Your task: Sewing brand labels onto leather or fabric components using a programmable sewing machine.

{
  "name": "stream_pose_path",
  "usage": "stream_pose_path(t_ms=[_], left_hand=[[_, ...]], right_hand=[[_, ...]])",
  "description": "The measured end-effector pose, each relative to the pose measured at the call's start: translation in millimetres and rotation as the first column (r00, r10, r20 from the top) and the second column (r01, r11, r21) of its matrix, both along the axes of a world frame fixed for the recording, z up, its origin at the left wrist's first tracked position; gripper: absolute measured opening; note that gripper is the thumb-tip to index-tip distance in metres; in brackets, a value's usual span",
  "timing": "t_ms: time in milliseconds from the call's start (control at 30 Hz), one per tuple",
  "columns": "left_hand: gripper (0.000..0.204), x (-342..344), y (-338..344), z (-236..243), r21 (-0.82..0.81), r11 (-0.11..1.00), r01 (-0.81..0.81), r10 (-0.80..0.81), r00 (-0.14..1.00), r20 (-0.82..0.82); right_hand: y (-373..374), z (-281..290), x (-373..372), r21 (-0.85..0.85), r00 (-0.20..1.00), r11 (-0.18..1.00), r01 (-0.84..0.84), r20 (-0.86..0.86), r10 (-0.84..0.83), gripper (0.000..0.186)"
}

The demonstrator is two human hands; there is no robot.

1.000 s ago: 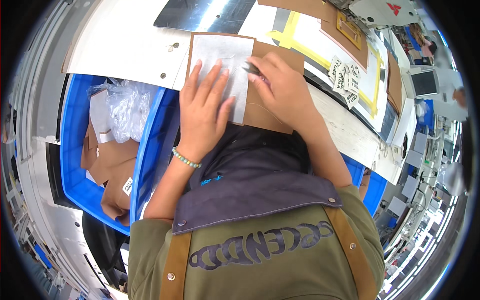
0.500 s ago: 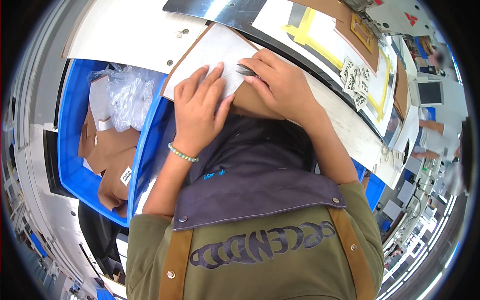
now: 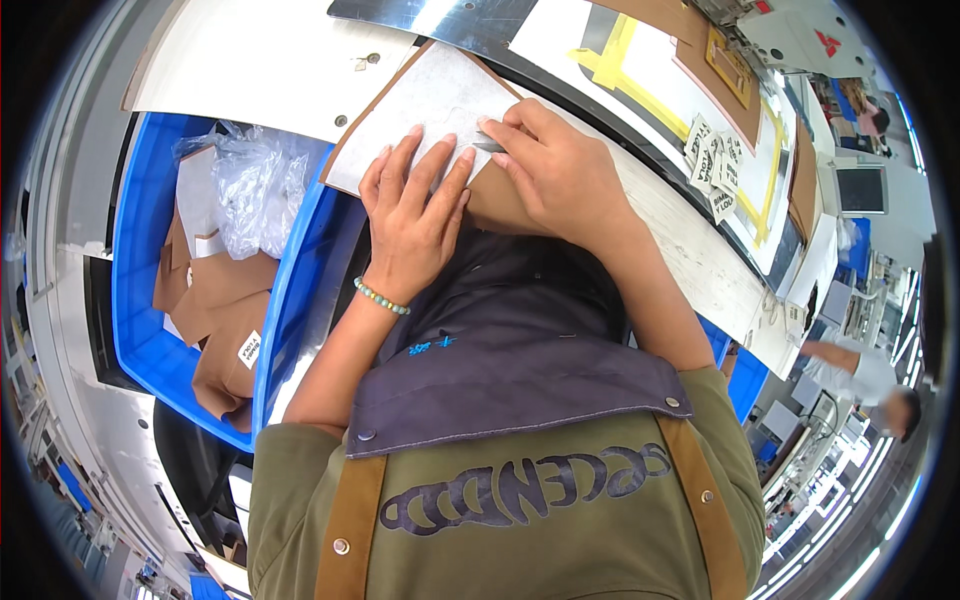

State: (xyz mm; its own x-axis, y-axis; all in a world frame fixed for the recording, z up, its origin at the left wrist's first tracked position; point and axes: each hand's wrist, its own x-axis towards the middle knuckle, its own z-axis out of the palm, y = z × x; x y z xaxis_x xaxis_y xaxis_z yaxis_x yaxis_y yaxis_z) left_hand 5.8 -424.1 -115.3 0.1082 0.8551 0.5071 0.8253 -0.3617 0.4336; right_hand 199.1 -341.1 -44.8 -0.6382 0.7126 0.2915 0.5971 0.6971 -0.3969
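Note:
A brown panel with a white backing [image 3: 425, 95] lies across the near edge of the white worktop, its backing upward. Near my lap, a plain brown part [image 3: 510, 205] of it shows below my hands. My left hand [image 3: 412, 205] rests on the backing with its fingers apart, holding nothing. To its right, my right hand [image 3: 560, 165] pinches small grey metal thread snips [image 3: 488, 146], most of them hidden in the fingers. The visible blades point left, close to the left fingertips and against the backing.
On my left, a blue bin [image 3: 190, 385] holds clear plastic bags [image 3: 250, 185] and brown pieces [image 3: 235, 290]. Beyond the panel lies a metal plate [image 3: 455, 25]. White labels [image 3: 712, 165] sit on a yellow-taped board to the right. A person [image 3: 860, 375] is at far right.
My left hand has shifted slightly right, its fingertips nearer the snips. The right hand has barely moved, and less of the blades shows. The person at far right has moved.

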Motion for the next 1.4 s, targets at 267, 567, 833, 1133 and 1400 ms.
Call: stream_pose_path(t_ms=[267, 567, 833, 1133, 1400], left_hand=[[0.044, -1, 1, -6, 0.033, 0.999, -0.002, 0.002, 1.0, -0.016], [0.043, -2, 2, -9, 0.05, 0.999, -0.007, 0.008, 1.0, -0.018], [0.042, -3, 3, -11, 0.057, 0.998, -0.009, 0.009, 1.0, 0.002], [0.042, -5, 5, -10, 0.072, 0.997, -0.004, 0.005, 1.0, -0.004], [0.044, -6, 5, -9, 0.086, 0.996, 0.006, -0.006, 1.0, 0.0]], right_hand=[[0, -1, -1, 0.007, 1.0, 1.0, -0.002, 0.019, 0.002, 0.03], [1, -3, 0, 0.034, 0.999, 0.999, -0.03, 0.027, 0.029, 0.03], [-2, -4, -3, 0.026, 1.0, 1.0, 0.015, 0.027, -0.015, 0.032], [-2, -15, -8, 0.198, 0.997, 0.98, -0.018, 0.08, 0.002, 0.034], [2, -11, -10, 0.26, 0.981, 0.956, -0.133, 0.171, 0.09, 0.037]])
